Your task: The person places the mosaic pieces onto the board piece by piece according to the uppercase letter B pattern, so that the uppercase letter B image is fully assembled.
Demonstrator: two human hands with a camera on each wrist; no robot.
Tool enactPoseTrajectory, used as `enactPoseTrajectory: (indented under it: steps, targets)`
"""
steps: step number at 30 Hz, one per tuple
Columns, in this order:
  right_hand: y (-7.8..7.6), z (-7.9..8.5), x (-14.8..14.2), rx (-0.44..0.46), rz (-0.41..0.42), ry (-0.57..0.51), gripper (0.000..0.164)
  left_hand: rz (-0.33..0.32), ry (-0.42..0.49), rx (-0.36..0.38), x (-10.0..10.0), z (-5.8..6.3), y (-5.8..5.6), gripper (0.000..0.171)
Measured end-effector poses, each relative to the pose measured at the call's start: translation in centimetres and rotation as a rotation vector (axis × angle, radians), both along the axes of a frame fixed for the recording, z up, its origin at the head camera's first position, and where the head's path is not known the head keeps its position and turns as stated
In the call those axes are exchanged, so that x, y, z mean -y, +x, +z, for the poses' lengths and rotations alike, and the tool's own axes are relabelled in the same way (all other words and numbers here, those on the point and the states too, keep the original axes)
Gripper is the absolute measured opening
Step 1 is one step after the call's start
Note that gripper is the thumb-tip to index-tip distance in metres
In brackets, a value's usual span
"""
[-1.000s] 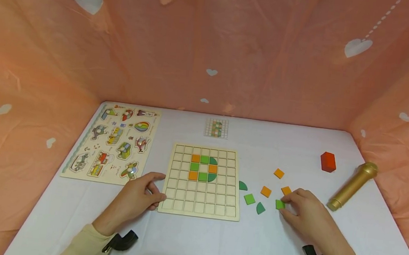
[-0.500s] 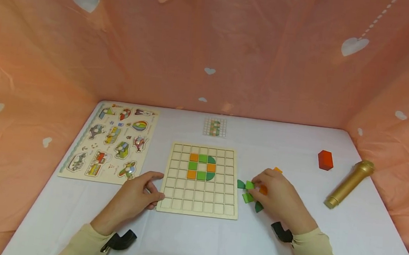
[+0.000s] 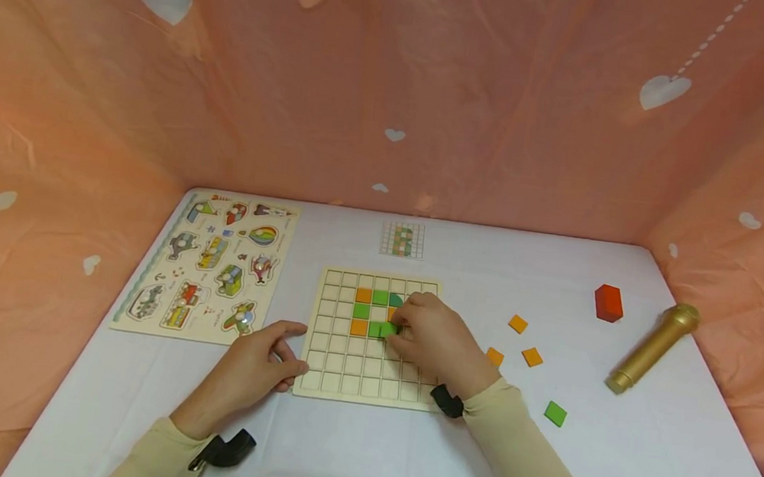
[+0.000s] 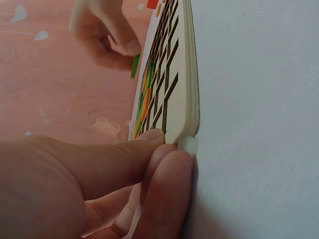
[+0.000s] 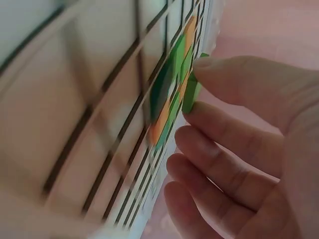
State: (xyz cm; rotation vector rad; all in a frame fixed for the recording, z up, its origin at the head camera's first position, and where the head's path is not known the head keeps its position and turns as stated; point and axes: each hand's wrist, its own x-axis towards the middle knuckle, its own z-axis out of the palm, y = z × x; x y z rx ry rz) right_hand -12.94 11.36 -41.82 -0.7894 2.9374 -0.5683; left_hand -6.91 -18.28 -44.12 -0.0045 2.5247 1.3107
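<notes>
My right hand (image 3: 437,344) is over the wooden grid board (image 3: 333,382), pinching a green square tile (image 5: 192,93) between thumb and index finger. In the left wrist view, that tile (image 4: 135,66) is held above the board's surface. Orange, green and dark green tiles sit in the grid, forming a ring around one bare cell; my right fingers cover part of its right side. At the board's left edge, my left hand (image 3: 252,364) grips the rim, thumb (image 4: 149,137) on top and fingers against the side.
Loose orange tiles (image 3: 532,357) and a green square tile (image 3: 555,413) lie to the right. Further right are a red block (image 3: 608,302) and a gold cylinder (image 3: 653,349). A picture puzzle board (image 3: 209,314) lies left, and a small pattern card (image 3: 402,240) behind the grid board.
My right hand has moved left from the loose tiles to over the board, carrying a green square tile. The left hand has stayed at the board's left edge.
</notes>
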Motion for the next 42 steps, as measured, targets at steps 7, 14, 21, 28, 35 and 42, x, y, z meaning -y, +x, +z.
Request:
enactPoseTrajectory:
  steps: [7,14,21,28,35,42]
  targets:
    - [0.5,-0.6,2.9,-0.058,0.071,-0.014,0.014,-0.002,-0.016,0.008,-0.1,0.2,-0.1,0.057]
    - [1.1,-0.7,3.8,-0.122,0.103,-0.014,0.013,-0.012,-0.032,0.001,-0.3,0.3,-0.1,0.057]
    - [1.3,-0.6,4.1,-0.133,0.104,0.011,0.015,-0.019,-0.027,-0.004,-0.1,0.3,-0.1,0.057]
    - [1.1,-1.0,4.2,-0.125,0.108,0.033,0.015,-0.013,-0.016,-0.005,-0.1,0.2,-0.1,0.057]
    - [1.2,-1.0,4.3,-0.107,0.106,0.034,0.014,-0.009,-0.011,0.005,0.0,0.2,0.0,0.057]
    - [1.2,-0.9,4.4,-0.123,0.112,0.041,0.011,-0.006,-0.027,0.004,0.0,0.1,-0.1,0.058]
